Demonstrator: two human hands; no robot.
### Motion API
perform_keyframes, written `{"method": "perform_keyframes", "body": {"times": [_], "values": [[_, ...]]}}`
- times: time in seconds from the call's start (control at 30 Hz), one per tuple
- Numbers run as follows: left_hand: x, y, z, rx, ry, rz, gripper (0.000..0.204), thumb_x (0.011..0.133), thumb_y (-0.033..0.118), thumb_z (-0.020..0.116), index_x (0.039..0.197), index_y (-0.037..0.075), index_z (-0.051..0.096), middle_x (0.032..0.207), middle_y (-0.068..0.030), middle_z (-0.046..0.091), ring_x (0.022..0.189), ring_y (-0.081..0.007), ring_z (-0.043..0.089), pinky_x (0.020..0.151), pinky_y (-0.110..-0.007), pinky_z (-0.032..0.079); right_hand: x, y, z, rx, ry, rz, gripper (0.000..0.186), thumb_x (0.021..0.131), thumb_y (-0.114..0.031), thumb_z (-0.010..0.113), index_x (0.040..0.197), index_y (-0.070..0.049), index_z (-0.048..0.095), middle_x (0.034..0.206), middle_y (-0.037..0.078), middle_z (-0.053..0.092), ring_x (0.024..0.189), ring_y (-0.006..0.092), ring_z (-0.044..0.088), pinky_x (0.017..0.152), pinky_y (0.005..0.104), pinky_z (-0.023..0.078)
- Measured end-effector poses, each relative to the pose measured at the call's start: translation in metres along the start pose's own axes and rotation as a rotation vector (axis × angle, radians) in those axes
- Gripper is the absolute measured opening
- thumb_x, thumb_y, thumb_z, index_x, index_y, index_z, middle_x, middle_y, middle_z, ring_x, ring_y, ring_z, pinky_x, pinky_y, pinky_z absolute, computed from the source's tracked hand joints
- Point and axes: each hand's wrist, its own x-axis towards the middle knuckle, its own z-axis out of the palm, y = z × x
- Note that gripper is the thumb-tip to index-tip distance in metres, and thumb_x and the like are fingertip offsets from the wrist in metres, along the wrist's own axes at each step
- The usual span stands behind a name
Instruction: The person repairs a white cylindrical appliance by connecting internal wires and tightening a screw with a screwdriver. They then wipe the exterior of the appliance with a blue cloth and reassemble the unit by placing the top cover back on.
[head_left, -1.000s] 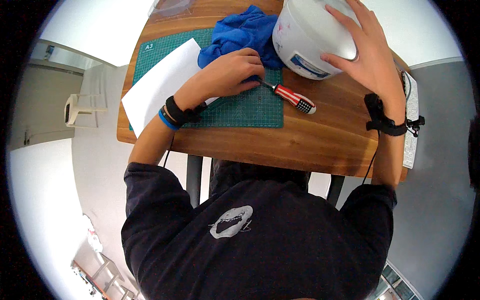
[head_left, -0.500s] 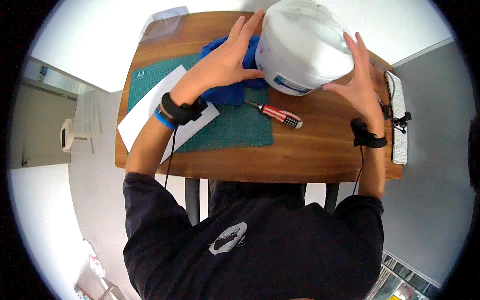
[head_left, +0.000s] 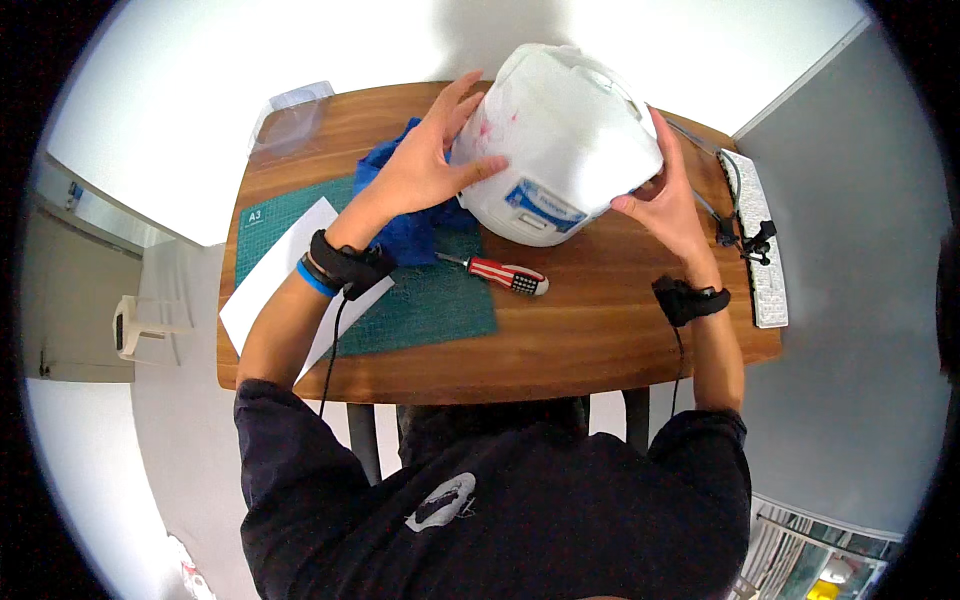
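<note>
A white rice cooker [head_left: 560, 130] with pink markings and a blue front panel is tilted over the far middle of the table. My left hand [head_left: 425, 170] presses on its left side, thumb across the front and fingers spread along the edge. On the opposite side, my right hand [head_left: 668, 205] grips the cooker, with the thumb near the lower front. A crumpled blue cloth [head_left: 405, 235] lies beneath my left wrist, beside the cooker. Just in front of the cooker lies a screwdriver [head_left: 510, 276] with a red, white and black handle, its shaft pointing left.
A green cutting mat [head_left: 430, 318] covers the table's left half, with white paper [head_left: 275, 270] partly on it. At the far left corner stands a clear plastic container [head_left: 292, 120]. A white keyboard [head_left: 768, 285] and a small black clamp stand [head_left: 745, 240] line the right edge.
The rice cooker has tipped and turned in my hands, so its blue panel and a slot on top now show more. The whole view has shifted, showing more wall behind the table.
</note>
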Motion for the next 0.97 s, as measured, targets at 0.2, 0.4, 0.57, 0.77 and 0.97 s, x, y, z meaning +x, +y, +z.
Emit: {"method": "perform_keyframes", "body": {"times": [0.2, 0.4, 0.57, 0.77, 0.97], "values": [[0.024, 0.022, 0.002, 0.129, -0.049, 0.081, 0.099, 0.085, 0.048, 0.093, 0.163, 0.012, 0.044, 0.151, -0.0225, 0.063, 0.138, -0.0407, 0.062, 0.115, -0.047, 0.051, -0.015, 0.037, -0.015, 0.203, 0.019, 0.232, 0.112, 0.092, -0.055, 0.085, 0.172, -0.009, 0.023, 0.163, 0.019, 0.043, 0.145, 0.0332, 0.053, 0.112, 0.0533, 0.055], [0.03, 0.041, 0.0, 0.102, -0.206, -0.028, 0.084, 0.086, 0.026, 0.093, 0.159, 0.017, 0.052, 0.168, -0.0126, 0.05, 0.15, -0.033, 0.052, 0.127, -0.047, 0.039, -0.018, 0.05, -0.018, 0.431, 0.031, 0.386, 0.097, 0.101, -0.053, 0.076, 0.17, -0.006, 0.026, 0.16, 0.018, 0.047, 0.138, 0.0315, 0.06, 0.103, 0.0497, 0.059], [0.025, 0.043, 0.002, 0.191, -0.267, 0.094, 0.09, 0.083, 0.02, 0.092, 0.162, 0.021, 0.051, 0.169, -0.0159, 0.048, 0.153, -0.0357, 0.05, 0.127, -0.046, 0.039, -0.009, 0.067, -0.019, 0.488, 0.049, 0.44, 0.091, 0.107, -0.062, 0.062, 0.166, -0.001, 0.03, 0.163, 0.018, 0.044, 0.141, 0.0339, 0.058, 0.105, 0.0509, 0.058], [0.02, 0.029, 0.003, 0.284, -0.25, 0.253, 0.087, 0.086, 0.009, 0.084, 0.164, 0.022, 0.049, 0.169, -0.016, 0.048, 0.153, -0.0384, 0.049, 0.127, -0.047, 0.041, 0.006, 0.073, -0.028, 0.279, 0.054, 0.47, 0.091, 0.109, -0.068, 0.053, 0.168, -0.002, 0.032, 0.165, 0.017, 0.047, 0.14, 0.0337, 0.059, 0.108, 0.0489, 0.056], [0.017, 0.012, 0.005, 0.397, -0.217, 0.285, 0.086, 0.088, 0.011, 0.084, 0.165, 0.023, 0.048, 0.169, -0.0145, 0.048, 0.154, -0.0348, 0.049, 0.127, -0.048, 0.042, 0.016, 0.104, -0.048, -0.119, 0.028, 0.266, 0.094, 0.107, -0.073, 0.052, 0.17, -0.006, 0.032, 0.17, 0.016, 0.043, 0.146, 0.0374, 0.053, 0.126, 0.0522, 0.037]]}}
